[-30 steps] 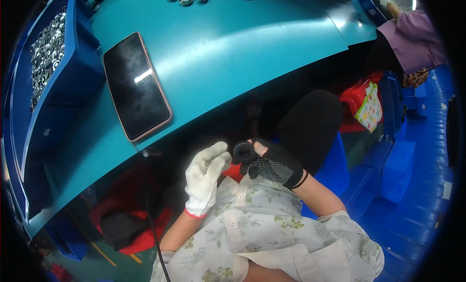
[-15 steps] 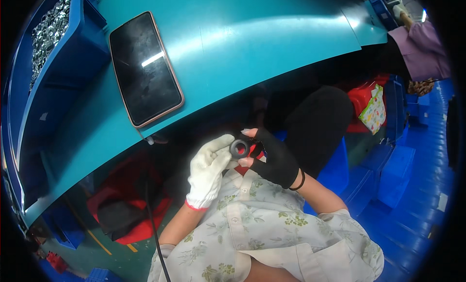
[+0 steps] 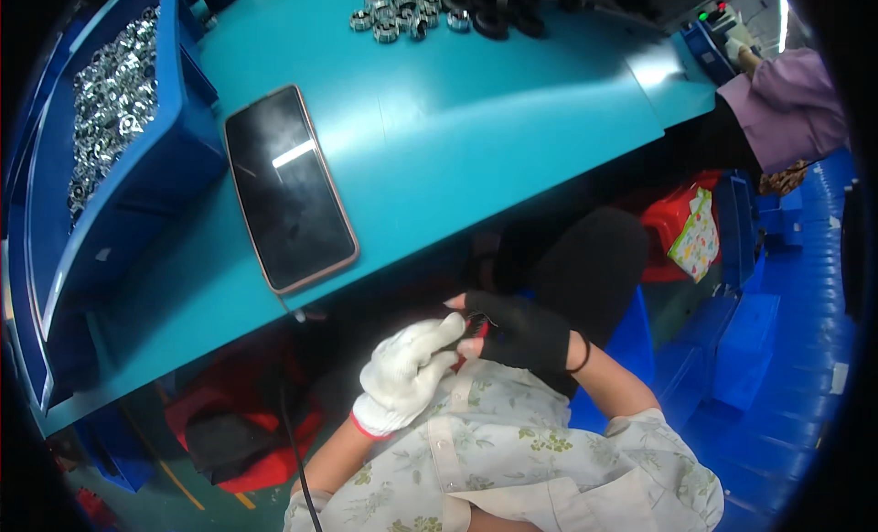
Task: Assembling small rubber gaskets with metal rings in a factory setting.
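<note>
My left hand (image 3: 412,375), in a white knit glove with a red cuff, has its fingers pressed together in front of my body. Facing it, close by, is my right hand (image 3: 523,333) in a black fingerless glove. Its thumb and forefinger are bent toward the left fingertips, and its other fingers curl out of sight. Between the two hands a narrow dark edge of a ring (image 3: 474,328) shows. The fingers and gloves hide most of it, so I cannot tell how it is turned.
A phone (image 3: 291,189) lies on the teal table (image 3: 439,166). Left of it stands a blue bin (image 3: 165,180) of small shiny metal parts. Shiny metal rings (image 3: 388,20) and black parts (image 3: 501,18) sit at the far edge. A co-worker's purple sleeve (image 3: 786,102) is at right.
Both hands sit lower in the view, and the grey ring, seen face-on before, is now mostly hidden between them. The view has shifted, bringing in the metal rings on the far table.
</note>
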Tool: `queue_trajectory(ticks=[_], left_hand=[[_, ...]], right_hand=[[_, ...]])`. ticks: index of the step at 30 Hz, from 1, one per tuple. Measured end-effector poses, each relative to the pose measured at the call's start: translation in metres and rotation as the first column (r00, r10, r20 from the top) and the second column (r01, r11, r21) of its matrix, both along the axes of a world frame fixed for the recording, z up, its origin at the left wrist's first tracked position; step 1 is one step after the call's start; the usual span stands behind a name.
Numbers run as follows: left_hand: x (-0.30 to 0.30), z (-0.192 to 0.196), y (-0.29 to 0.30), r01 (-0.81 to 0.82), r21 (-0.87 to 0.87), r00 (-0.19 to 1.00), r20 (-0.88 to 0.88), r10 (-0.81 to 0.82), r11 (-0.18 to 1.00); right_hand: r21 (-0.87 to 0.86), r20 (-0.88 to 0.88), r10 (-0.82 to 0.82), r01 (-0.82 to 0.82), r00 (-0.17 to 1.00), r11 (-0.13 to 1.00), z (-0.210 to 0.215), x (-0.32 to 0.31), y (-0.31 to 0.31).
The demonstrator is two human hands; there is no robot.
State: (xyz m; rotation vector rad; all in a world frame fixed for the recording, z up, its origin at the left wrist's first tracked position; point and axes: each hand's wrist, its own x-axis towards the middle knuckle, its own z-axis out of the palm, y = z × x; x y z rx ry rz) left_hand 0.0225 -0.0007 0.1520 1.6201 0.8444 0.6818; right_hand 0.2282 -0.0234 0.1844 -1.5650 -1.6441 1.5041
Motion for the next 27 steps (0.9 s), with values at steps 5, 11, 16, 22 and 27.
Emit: queue_trajectory(ticks=[5,11,16,22,27], left_hand=[[-0.003,-0.021,-0.004,-0.120,-0.694,0.906,0.215,0.364,0.710],[0.002,-0.027,0.003,0.056,-0.870,0.820,0.320,0.475,0.490],[-0.003,-0.034,0.003,0.004,-0.866,0.799,0.304,0.520,0.500],[-0.001,-0.033,0.003,0.009,-0.866,0.797,0.308,0.519,0.499],[0.003,-0.029,0.007,0.068,-0.896,0.758,0.333,0.562,0.439]], right_hand=[[0.518,0.058,-0.186,0.130,0.981,0.845,0.064,0.008,0.080],[0.853,0.328,-0.441,-0.061,0.835,0.519,0.048,0.030,0.229],[0.768,0.588,-0.505,-0.240,0.632,0.593,0.037,0.030,0.254],[0.717,0.504,-0.440,-0.075,0.743,0.693,0.047,0.034,0.208],[0.652,0.612,-0.318,-0.235,0.724,0.721,0.055,0.034,0.162]])
